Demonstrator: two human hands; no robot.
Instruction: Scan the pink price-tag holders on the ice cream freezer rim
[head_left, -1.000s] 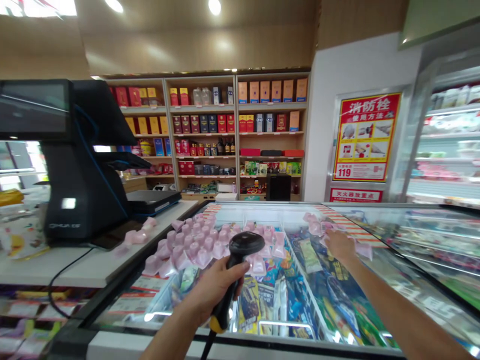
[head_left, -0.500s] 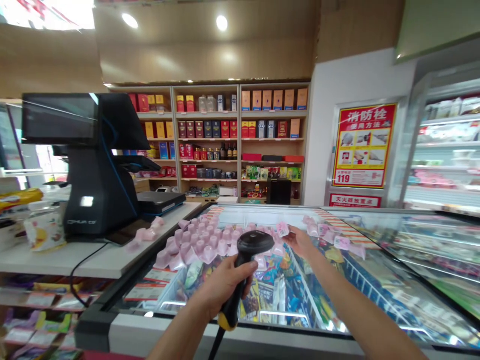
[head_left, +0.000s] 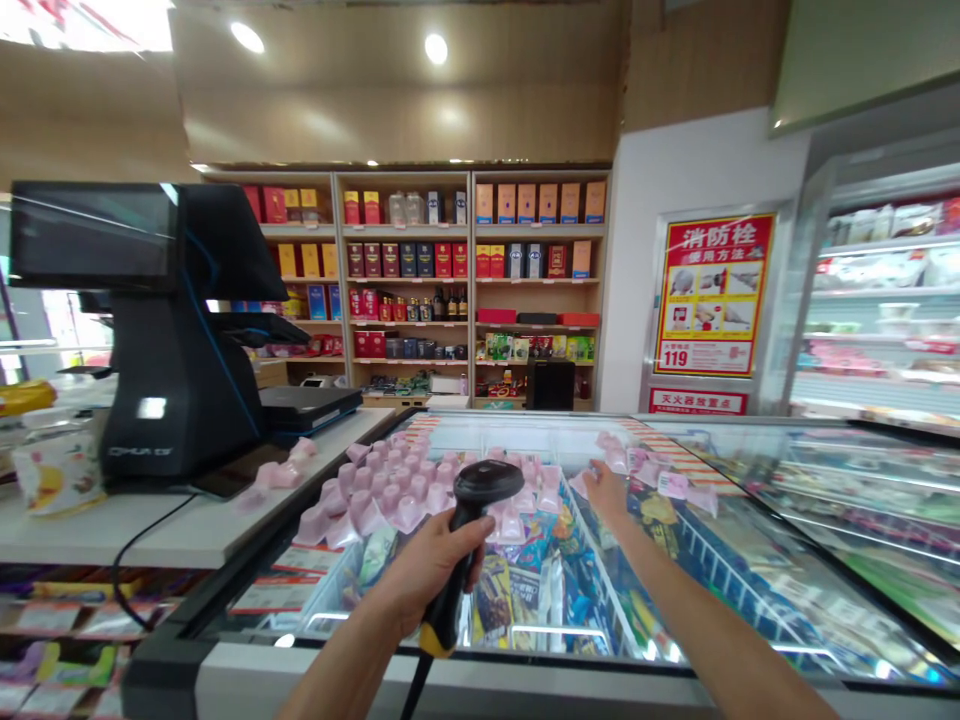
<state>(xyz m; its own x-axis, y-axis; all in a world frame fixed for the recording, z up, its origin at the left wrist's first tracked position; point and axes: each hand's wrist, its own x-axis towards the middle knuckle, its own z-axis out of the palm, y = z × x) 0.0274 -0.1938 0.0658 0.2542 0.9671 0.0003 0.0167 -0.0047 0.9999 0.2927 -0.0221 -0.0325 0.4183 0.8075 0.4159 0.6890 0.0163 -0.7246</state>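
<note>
Head view: the left hand (head_left: pixel 437 560) is closed round the handle of the scanner (head_left: pixel 489 482). Right of the scanner, the right hand (head_left: pixel 607 494) has partly curled fingers at a pink cup (head_left: pixel 578 484); whether they grip it, I cannot tell. Light fingertips and a steady scanner should help.

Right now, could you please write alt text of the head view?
The left hand holds a black scanner above a glass-topped freezer partly covered with small pink packs; the right hand seems to hold one. A black register stands left, stocked shelves behind.
</note>
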